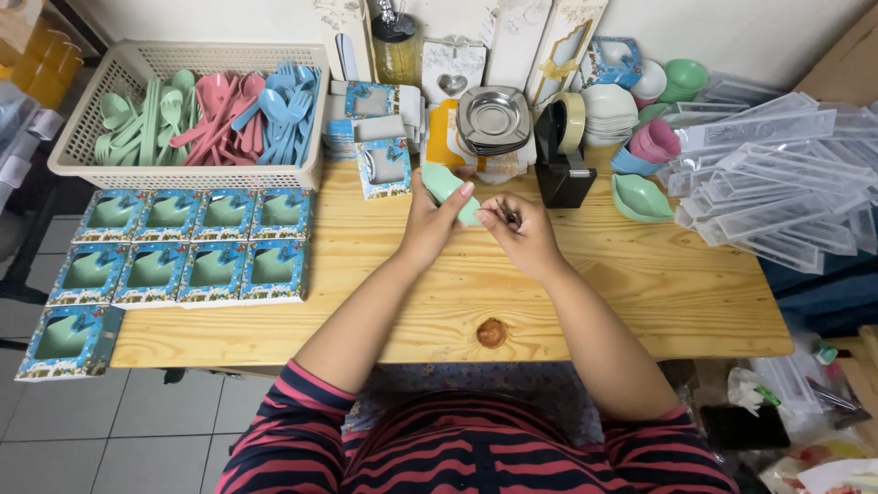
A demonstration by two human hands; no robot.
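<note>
My left hand (pixel 430 218) grips a small pale green leaf-shaped dish (pixel 445 186) above the middle of the wooden table (pixel 384 302). My right hand (pixel 518 230) is right beside it, fingertips pinched together at the dish's lower end; whether something small sits between them cannot be made out. A small blue window box (pixel 382 166) stands just beyond my left hand.
A beige basket (pixel 87 105) of green, pink and blue plastic cutlery sits far left. Rows of filled blue window boxes (pixel 187 247) lie at left. A black tape dispenser (pixel 560 155), metal saucers (pixel 494 117), a green dish (pixel 640 198), stacked bowls and clear plastic sleeves (pixel 777 174) are at right.
</note>
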